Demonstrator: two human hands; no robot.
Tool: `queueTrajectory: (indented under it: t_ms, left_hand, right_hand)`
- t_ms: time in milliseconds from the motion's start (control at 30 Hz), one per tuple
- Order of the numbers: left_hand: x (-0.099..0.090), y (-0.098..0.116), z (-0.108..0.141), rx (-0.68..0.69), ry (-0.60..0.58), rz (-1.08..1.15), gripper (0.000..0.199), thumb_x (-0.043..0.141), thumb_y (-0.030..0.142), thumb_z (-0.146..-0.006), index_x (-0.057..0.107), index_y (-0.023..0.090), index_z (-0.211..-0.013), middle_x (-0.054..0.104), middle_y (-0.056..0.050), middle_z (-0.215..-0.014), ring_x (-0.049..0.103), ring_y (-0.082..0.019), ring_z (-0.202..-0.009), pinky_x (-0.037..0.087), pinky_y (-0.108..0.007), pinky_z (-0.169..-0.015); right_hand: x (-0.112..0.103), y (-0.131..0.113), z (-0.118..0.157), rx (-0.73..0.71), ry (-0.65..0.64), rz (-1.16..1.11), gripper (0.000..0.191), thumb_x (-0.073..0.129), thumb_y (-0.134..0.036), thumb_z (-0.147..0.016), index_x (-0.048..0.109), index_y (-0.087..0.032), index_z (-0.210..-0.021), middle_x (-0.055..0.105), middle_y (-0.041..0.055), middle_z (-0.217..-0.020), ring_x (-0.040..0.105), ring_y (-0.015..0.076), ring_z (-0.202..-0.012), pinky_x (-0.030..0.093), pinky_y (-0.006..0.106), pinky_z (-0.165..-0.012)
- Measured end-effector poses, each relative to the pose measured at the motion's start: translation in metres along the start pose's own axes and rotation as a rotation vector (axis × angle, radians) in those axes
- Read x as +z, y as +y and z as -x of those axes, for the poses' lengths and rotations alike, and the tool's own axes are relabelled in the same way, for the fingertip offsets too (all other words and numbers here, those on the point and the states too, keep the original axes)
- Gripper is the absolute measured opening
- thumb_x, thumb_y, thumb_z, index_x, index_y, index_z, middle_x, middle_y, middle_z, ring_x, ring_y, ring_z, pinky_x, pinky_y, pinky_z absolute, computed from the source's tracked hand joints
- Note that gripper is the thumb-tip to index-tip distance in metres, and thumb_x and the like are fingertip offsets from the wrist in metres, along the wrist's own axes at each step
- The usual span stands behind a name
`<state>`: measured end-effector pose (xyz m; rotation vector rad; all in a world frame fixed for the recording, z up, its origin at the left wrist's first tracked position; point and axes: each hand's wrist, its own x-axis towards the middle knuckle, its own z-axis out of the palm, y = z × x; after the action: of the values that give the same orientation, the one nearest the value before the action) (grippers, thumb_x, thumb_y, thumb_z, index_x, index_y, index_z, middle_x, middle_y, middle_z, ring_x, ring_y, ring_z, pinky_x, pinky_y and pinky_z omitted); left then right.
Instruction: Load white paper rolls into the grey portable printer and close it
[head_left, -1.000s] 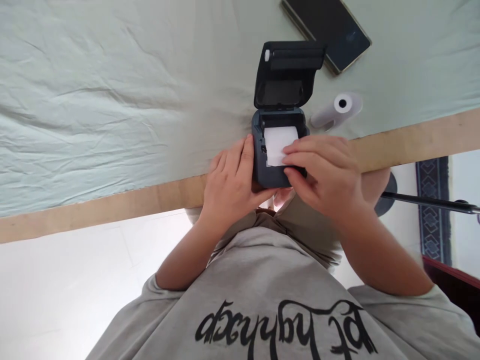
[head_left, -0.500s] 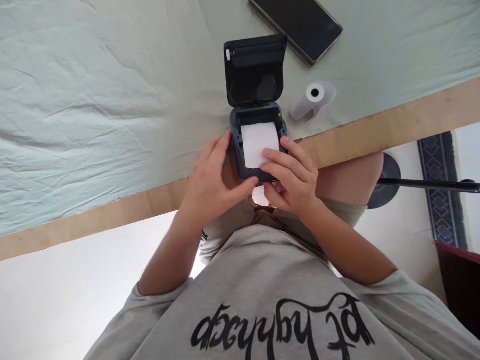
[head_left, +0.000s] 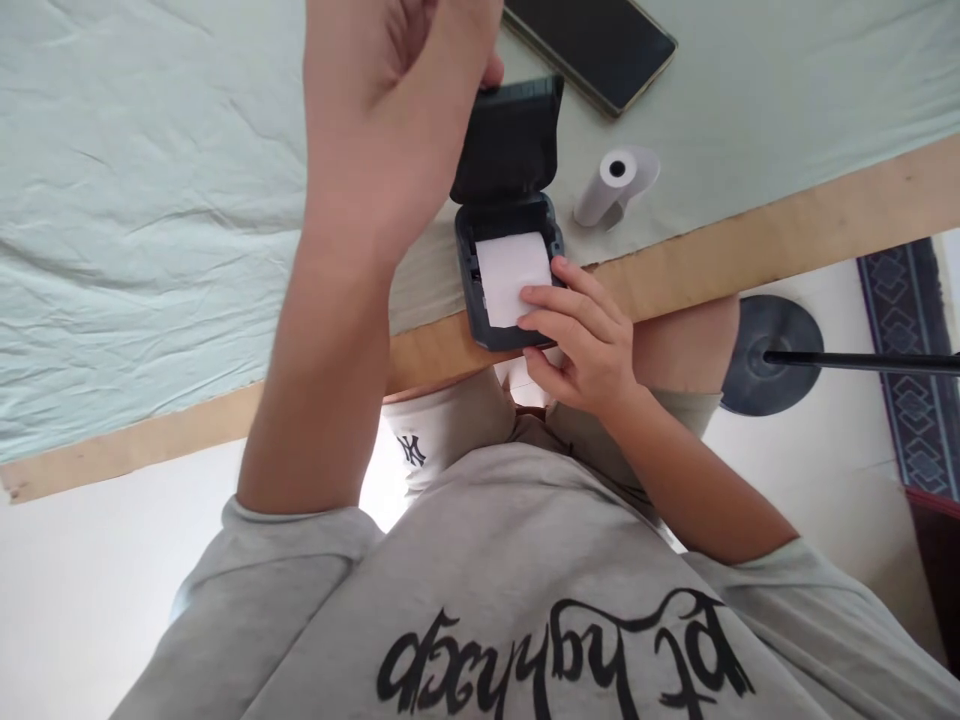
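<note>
One wrinkled pale-green cloth (head_left: 150, 200), wooden table edge (head_left: 697, 268), white floor (head_left: 90, 570) below.

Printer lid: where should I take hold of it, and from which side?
Grip the lid by its free far edge, from the far side, preferably the right part, which shows uncovered. It is open and joined to the printer at its near edge, so the far edge should give most leverage. The left hand partly hides its left side; the right hand is at the printer's right side.
</note>
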<state>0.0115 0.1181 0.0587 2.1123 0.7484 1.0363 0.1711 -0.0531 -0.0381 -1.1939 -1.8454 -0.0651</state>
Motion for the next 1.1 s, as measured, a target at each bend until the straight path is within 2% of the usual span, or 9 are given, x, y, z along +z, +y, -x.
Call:
queueTrajectory:
  t_ms: [133, 200, 300, 467, 600, 767, 900, 1000, 1100]
  left_hand:
    - [0.007, 0.021, -0.002, -0.14, 0.068, 0.013, 0.023, 0.046, 0.029, -0.102, 0.063, 0.018, -0.091, 0.065, -0.001, -0.087, 0.069, -0.011, -0.071, 0.062, -0.033, -0.067]
    - [0.011, 0.027, -0.002, -0.144, 0.032, -0.055, 0.028, 0.041, 0.03, -0.1, 0.062, 0.019, -0.085, 0.06, 0.0, -0.079, 0.069, -0.012, -0.072, 0.059, -0.033, -0.068]
    - [0.018, 0.032, -0.006, -0.2, -0.072, -0.238, 0.036, 0.037, 0.035, -0.099, 0.067, 0.019, -0.085, 0.061, -0.001, -0.078, 0.072, -0.018, -0.083, 0.058, -0.039, -0.08]
    - [0.041, 0.036, -0.019, -0.347, -0.32, -0.592, 0.03, 0.048, 0.033, -0.105, 0.074, 0.021, -0.114, 0.077, -0.005, -0.109, 0.072, -0.027, -0.109, 0.054, -0.045, -0.093]
    - [0.058, 0.032, -0.018, -0.403, -0.47, -0.721, 0.045, 0.036, 0.048, -0.109, 0.07, 0.024, -0.125, 0.075, -0.009, -0.121, 0.069, -0.036, -0.117, 0.053, -0.051, -0.088]
    - [0.064, 0.03, -0.013, -0.371, -0.6, -0.794, 0.052, 0.027, 0.049, -0.109, 0.072, 0.025, -0.118, 0.076, -0.012, -0.117, 0.071, -0.039, -0.11, 0.05, -0.051, -0.077]
    - [0.065, 0.029, -0.012, -0.38, -0.631, -0.817, 0.055, 0.024, 0.052, -0.108, 0.072, 0.026, -0.117, 0.074, -0.014, -0.115, 0.07, -0.039, -0.107, 0.048, -0.051, -0.072]
    - [0.066, 0.028, -0.011, -0.372, -0.638, -0.823, 0.057, 0.022, 0.052, -0.109, 0.072, 0.025, -0.117, 0.073, -0.014, -0.113, 0.07, -0.038, -0.108, 0.048, -0.05, -0.074]
    - [0.068, 0.027, -0.012, -0.356, -0.637, -0.817, 0.054, 0.025, 0.049, -0.109, 0.073, 0.024, -0.115, 0.073, -0.014, -0.11, 0.071, -0.038, -0.105, 0.048, -0.049, -0.073]
  right_hand:
    - [-0.001, -0.001, 0.002, 0.001, 0.062, 0.065, 0.028, 0.067, -0.021, -0.085, 0.072, -0.028, -0.112, 0.078, 0.0024, -0.112, 0.068, 0.0239, -0.118, 0.06, 0.041, -0.102]
    - [-0.001, -0.001, 0.002, 0.003, 0.073, 0.083, 0.028, 0.067, -0.021, -0.085, 0.073, -0.029, -0.111, 0.077, 0.0033, -0.108, 0.066, 0.0236, -0.11, 0.06, 0.04, -0.096]
    - [-0.002, -0.001, 0.001, 0.008, 0.057, 0.086, 0.025, 0.065, -0.022, -0.085, 0.072, -0.029, -0.108, 0.076, 0.0042, -0.106, 0.064, 0.0241, -0.106, 0.059, 0.041, -0.092]
    - [-0.001, 0.001, 0.004, -0.004, 0.088, 0.027, 0.026, 0.059, -0.026, -0.086, 0.07, -0.029, -0.11, 0.071, 0.0056, -0.108, 0.062, 0.0255, -0.107, 0.054, 0.044, -0.091]
    - [0.0, 0.002, 0.008, 0.035, 0.18, 0.048, 0.013, 0.053, -0.034, -0.09, 0.061, -0.025, -0.093, 0.058, 0.0039, -0.077, 0.052, 0.0186, -0.07, 0.044, 0.037, -0.064]
    - [-0.003, 0.002, 0.003, 0.037, 0.033, -0.098, 0.028, 0.055, -0.027, -0.09, 0.038, -0.023, -0.068, 0.039, -0.0029, -0.054, 0.028, 0.0128, -0.055, 0.021, 0.033, -0.052]
    - [-0.008, 0.001, -0.005, 0.085, -0.02, -0.222, 0.031, 0.053, -0.027, -0.094, 0.036, -0.022, -0.068, 0.041, -0.004, -0.052, 0.028, 0.0106, -0.052, 0.022, 0.031, -0.05]
    - [-0.016, 0.0, -0.011, 0.214, -0.038, -0.391, 0.03, 0.055, -0.03, -0.095, 0.038, -0.023, -0.072, 0.043, -0.0053, -0.054, 0.036, 0.0084, -0.048, 0.029, 0.026, -0.047]
    - [-0.024, 0.001, -0.018, 0.498, -0.013, -0.544, 0.02, 0.061, -0.028, -0.095, 0.046, -0.025, -0.082, 0.05, -0.0046, -0.062, 0.044, 0.0081, -0.048, 0.036, 0.023, -0.042]
